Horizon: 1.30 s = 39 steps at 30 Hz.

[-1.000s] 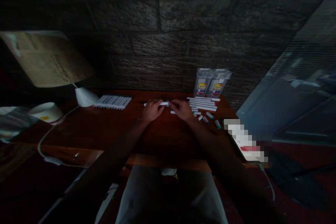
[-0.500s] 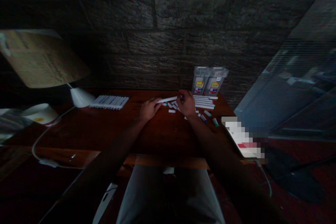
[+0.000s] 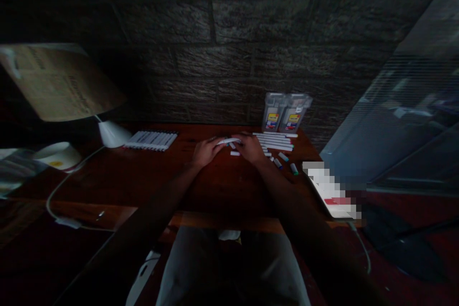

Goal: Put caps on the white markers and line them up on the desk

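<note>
White marker (image 3: 228, 141) in the centre of the frame, held level above the wooden surface (image 3: 222, 186): the left hand (image 3: 207, 152) has its grip narrowed on one end, the right hand (image 3: 251, 148) on the other. Short caps (image 3: 277, 163) lie right of centre, near a row of pens (image 3: 278, 142) below two clear cases (image 3: 283, 117). Left of centre lie more pens (image 3: 152, 140); a shaded lamp (image 3: 64, 83) stands farther left, beside a cup (image 3: 57, 155).

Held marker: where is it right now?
Mid-frame in the head view: the white marker spans from the left hand to the right hand, left of the row of markers.
</note>
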Each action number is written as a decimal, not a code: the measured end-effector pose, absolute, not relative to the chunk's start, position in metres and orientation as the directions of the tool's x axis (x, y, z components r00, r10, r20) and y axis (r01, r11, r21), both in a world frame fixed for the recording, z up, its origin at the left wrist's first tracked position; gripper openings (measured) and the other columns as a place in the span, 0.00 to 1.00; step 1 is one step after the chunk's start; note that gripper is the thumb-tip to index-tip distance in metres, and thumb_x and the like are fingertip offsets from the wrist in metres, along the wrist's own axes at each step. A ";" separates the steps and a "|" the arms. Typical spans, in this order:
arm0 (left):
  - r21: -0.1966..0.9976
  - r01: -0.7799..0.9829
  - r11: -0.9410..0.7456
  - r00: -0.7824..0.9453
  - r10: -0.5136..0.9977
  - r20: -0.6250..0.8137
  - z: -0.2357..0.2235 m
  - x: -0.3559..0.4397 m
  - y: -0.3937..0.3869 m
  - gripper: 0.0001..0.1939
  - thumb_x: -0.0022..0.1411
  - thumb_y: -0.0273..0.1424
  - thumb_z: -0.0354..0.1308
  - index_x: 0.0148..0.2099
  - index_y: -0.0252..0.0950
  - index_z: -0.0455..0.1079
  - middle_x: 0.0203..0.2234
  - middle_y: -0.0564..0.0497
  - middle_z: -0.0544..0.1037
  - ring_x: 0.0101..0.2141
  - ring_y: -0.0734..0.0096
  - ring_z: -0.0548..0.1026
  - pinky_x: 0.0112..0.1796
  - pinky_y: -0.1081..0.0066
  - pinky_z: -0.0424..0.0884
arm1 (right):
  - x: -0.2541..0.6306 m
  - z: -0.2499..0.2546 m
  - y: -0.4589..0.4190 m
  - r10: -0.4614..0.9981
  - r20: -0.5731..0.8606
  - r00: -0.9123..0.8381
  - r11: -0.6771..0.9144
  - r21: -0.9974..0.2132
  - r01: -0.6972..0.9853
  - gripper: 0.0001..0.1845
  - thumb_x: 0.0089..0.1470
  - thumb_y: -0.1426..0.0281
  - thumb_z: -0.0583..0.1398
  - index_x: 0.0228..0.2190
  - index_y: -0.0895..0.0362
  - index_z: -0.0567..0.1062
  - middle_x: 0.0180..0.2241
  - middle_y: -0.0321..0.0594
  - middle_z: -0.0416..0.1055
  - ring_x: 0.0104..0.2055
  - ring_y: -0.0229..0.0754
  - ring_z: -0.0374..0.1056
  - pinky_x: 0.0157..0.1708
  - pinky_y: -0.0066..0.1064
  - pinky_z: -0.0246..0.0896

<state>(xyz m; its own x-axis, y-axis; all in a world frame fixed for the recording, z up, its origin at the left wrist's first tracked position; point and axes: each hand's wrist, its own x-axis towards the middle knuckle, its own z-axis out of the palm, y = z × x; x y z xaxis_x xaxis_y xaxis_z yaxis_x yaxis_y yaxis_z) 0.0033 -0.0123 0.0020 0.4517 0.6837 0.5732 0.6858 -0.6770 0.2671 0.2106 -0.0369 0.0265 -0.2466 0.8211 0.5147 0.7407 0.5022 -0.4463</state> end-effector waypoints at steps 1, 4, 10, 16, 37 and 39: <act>0.275 0.677 -0.683 0.454 0.681 0.574 0.002 0.004 -0.013 0.14 0.69 0.36 0.56 0.54 0.43 0.75 0.49 0.49 0.80 0.47 0.64 0.79 0.51 0.66 0.73 | 0.212 0.026 -0.037 0.825 0.506 -0.252 0.501 -0.447 0.741 0.17 0.56 0.77 0.61 0.46 0.52 0.80 0.46 0.42 0.77 0.47 0.43 0.74 0.52 0.35 0.67; 0.305 0.676 -0.670 0.430 0.696 0.575 0.003 0.006 -0.014 0.16 0.69 0.38 0.56 0.56 0.43 0.73 0.50 0.49 0.80 0.48 0.64 0.78 0.51 0.67 0.72 | 0.217 0.028 -0.035 0.842 0.490 -0.225 0.462 -0.441 0.769 0.18 0.56 0.77 0.60 0.46 0.51 0.81 0.46 0.41 0.77 0.46 0.44 0.74 0.51 0.34 0.67; 0.381 0.731 -0.565 0.319 0.778 0.542 0.006 0.001 -0.013 0.23 0.70 0.43 0.51 0.62 0.40 0.65 0.44 0.49 0.81 0.42 0.64 0.79 0.45 0.68 0.72 | 0.256 0.041 -0.035 0.901 0.389 0.192 0.027 -0.493 0.870 0.20 0.57 0.77 0.57 0.48 0.53 0.80 0.49 0.44 0.77 0.48 0.47 0.73 0.53 0.36 0.66; 0.423 0.728 -0.539 0.323 0.814 0.483 0.006 0.003 -0.014 0.21 0.70 0.43 0.50 0.60 0.43 0.67 0.44 0.51 0.81 0.40 0.64 0.79 0.45 0.68 0.71 | 0.288 0.040 -0.036 0.837 0.174 0.518 -0.379 -0.498 0.780 0.21 0.57 0.77 0.55 0.50 0.57 0.79 0.48 0.53 0.77 0.50 0.52 0.73 0.48 0.39 0.68; 0.437 0.712 -0.551 0.340 0.813 0.472 0.004 0.002 -0.014 0.16 0.71 0.42 0.49 0.51 0.44 0.74 0.43 0.52 0.82 0.41 0.65 0.79 0.45 0.69 0.71 | 0.265 0.036 -0.034 0.903 0.279 0.328 -0.224 -0.346 0.911 0.19 0.62 0.67 0.54 0.41 0.61 0.82 0.43 0.59 0.78 0.50 0.57 0.73 0.49 0.44 0.66; 0.424 0.729 -0.537 0.347 0.824 0.448 0.004 0.002 -0.014 0.16 0.71 0.42 0.49 0.48 0.43 0.75 0.42 0.52 0.83 0.40 0.66 0.79 0.44 0.70 0.71 | 0.261 0.033 -0.033 0.892 0.362 0.271 -0.139 -0.351 0.926 0.18 0.61 0.67 0.54 0.42 0.59 0.82 0.43 0.55 0.79 0.50 0.54 0.73 0.49 0.40 0.66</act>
<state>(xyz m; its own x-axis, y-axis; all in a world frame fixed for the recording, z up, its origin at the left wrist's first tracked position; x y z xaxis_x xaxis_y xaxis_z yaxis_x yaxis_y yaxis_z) 0.0023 -0.0142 0.0039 0.3466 0.8240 0.4482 0.7288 -0.5373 0.4244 0.2611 -0.0332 0.0329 0.2708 0.8919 0.3623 0.9261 -0.1386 -0.3510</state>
